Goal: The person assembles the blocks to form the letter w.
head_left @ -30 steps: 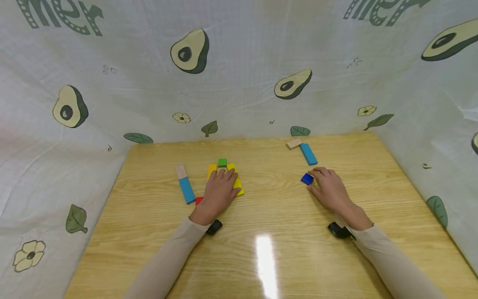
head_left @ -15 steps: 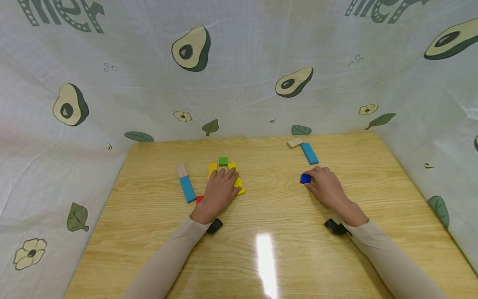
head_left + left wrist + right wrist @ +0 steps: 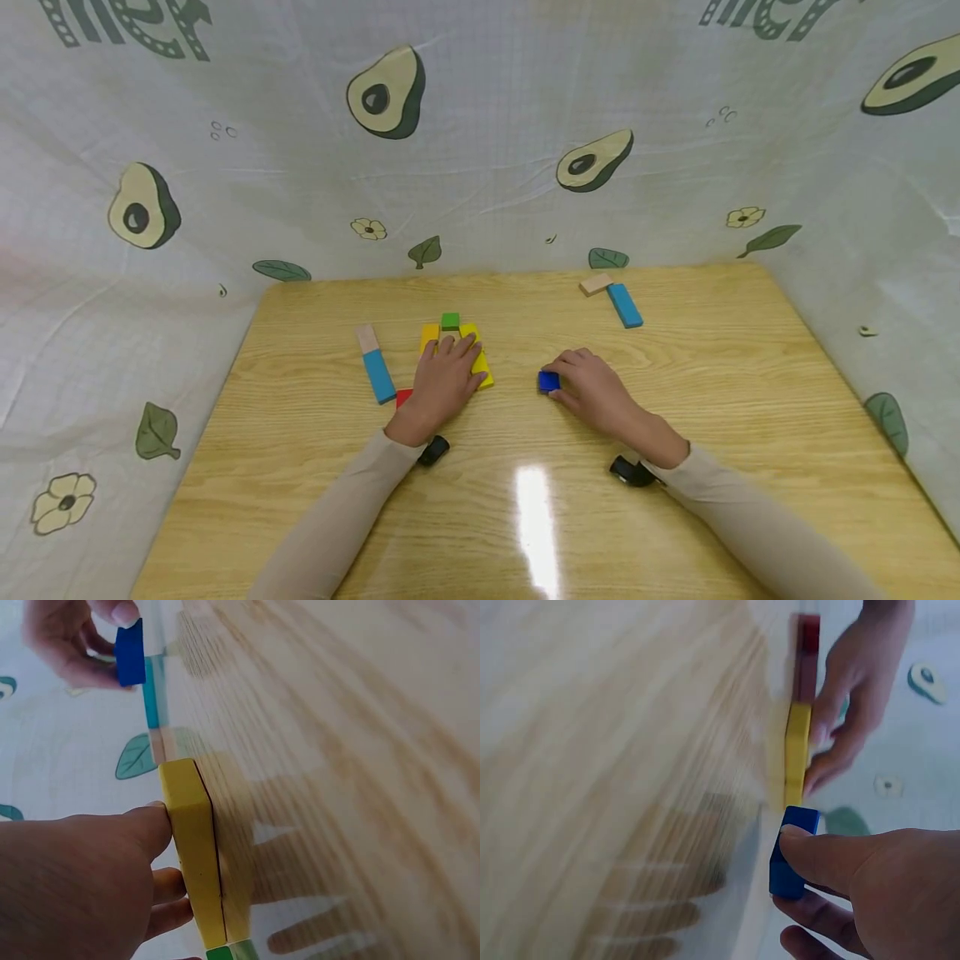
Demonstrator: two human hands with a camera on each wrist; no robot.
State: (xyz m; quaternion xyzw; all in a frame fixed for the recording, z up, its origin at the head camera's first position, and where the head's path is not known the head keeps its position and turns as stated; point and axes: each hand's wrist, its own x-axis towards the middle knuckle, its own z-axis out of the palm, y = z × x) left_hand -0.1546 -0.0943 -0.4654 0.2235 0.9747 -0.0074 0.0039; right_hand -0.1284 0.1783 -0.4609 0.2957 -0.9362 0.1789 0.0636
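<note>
A small dark blue block (image 3: pixel 548 382) is pinched between the thumb and fingers of my right hand (image 3: pixel 596 392), low over the table right of the block group. The right wrist view shows the thumb across the face of the blue block (image 3: pixel 786 879). My left hand (image 3: pixel 450 375) rests on the group with its fingers spread. Under and around it lie yellow blocks (image 3: pixel 483 372), an orange-yellow block (image 3: pixel 428 333), a green block (image 3: pixel 450 321) and a red block (image 3: pixel 403 397). In the left wrist view, the thumb touches the side of a yellow block (image 3: pixel 193 847). The palm hides the group's middle.
Left of the group, a light blue block (image 3: pixel 379 377) lies end to end with a pale wooden block (image 3: pixel 367 337). Near the back edge on the right are another wooden block (image 3: pixel 596 284) and light blue block (image 3: pixel 626 306). Printed cloth (image 3: pixel 480 167) hangs behind the table (image 3: pixel 675 350).
My right hand closed its fingers on the blue block, then carried it left toward the block group. My left hand has stayed in place on the group.
</note>
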